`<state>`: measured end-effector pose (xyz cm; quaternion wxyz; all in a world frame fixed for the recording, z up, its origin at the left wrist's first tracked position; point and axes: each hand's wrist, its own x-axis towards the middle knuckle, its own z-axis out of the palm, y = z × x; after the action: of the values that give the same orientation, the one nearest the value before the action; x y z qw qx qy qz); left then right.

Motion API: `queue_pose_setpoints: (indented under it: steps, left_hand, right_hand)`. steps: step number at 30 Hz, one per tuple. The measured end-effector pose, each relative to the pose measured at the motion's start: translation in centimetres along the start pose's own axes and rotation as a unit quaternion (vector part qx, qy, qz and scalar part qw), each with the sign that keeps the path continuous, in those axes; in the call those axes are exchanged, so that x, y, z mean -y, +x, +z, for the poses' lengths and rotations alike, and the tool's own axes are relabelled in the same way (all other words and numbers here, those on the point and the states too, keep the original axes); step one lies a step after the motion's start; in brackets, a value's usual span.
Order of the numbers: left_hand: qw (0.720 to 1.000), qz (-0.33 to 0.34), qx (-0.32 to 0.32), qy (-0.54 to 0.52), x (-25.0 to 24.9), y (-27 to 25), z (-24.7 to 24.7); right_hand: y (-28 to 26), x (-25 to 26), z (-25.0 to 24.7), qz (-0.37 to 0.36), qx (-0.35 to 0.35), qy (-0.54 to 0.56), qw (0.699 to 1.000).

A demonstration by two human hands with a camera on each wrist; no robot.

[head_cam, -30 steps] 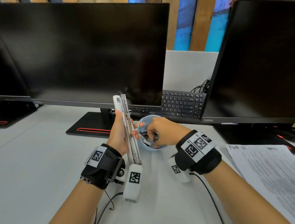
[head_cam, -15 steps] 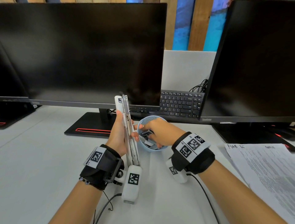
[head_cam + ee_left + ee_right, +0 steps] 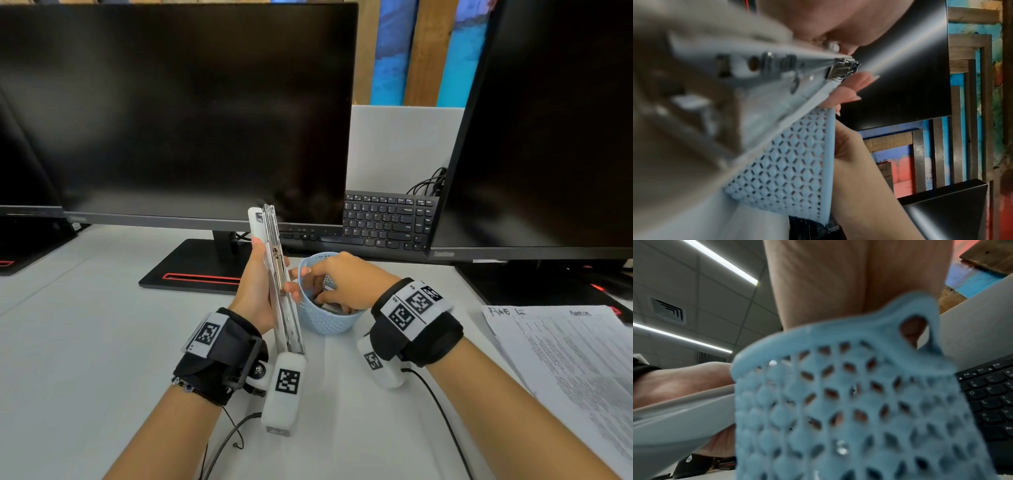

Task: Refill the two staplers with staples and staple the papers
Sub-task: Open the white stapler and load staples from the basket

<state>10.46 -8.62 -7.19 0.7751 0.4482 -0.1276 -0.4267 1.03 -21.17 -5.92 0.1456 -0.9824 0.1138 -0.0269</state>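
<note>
My left hand (image 3: 274,267) grips a white stapler (image 3: 279,291) swung open and held upright, its metal magazine (image 3: 777,78) facing the basket. Its lower white end (image 3: 284,387) hangs near my left wrist. A small light-blue mesh basket (image 3: 325,322) stands just right of the stapler and holds dark and silvery staple pieces. My right hand (image 3: 346,281) reaches into it from above with curled fingers. The basket wall (image 3: 838,402) hides the fingertips, so what they hold cannot be made out. Printed papers (image 3: 565,359) lie at the right edge of the desk.
Two large dark monitors stand behind, the left one's base (image 3: 191,270) close behind the stapler. A black keyboard (image 3: 387,222) sits between them, just behind the basket. Wrist-camera cables trail over the white desk (image 3: 85,342) near my forearms.
My right hand has sunk deeper into the basket and its fingers are more hidden. My left hand keeps the open stapler upright in the same place.
</note>
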Motion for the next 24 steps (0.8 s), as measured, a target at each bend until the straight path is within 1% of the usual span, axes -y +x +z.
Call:
queue_pose_setpoints:
  steps: [3, 5, 8, 13, 21, 24]
  left_hand:
    - [1.0, -0.017, 0.018, -0.016, 0.2, 0.0, 0.0]
    - [0.999, -0.022, 0.021, -0.019, 0.3, 0.1, -0.1]
    - [0.999, -0.024, 0.028, -0.029, 0.4, 0.1, -0.2]
    - [1.0, -0.02, 0.018, -0.014, 0.5, 0.2, 0.0]
    - [0.999, -0.025, 0.018, -0.012, 0.6, 0.4, -0.2]
    - [1.0, -0.012, 0.021, -0.009, 0.4, 0.3, -0.1]
  right_hand:
    - [0.1, -0.1, 0.2, 0.0, 0.048, -0.014, 0.999]
    - [0.1, -0.1, 0.3, 0.0, 0.061, -0.016, 0.998]
    - [0.3, -0.2, 0.5, 0.0, 0.05, -0.003, 0.999]
    - [0.3, -0.6, 0.3, 0.003, 0.033, -0.014, 0.999]
    - [0.6, -1.1, 0.4, 0.003, -0.006, 0.029, 1.0]
    - [0.4, -1.0, -0.2, 0.012, -0.023, 0.048, 0.998]
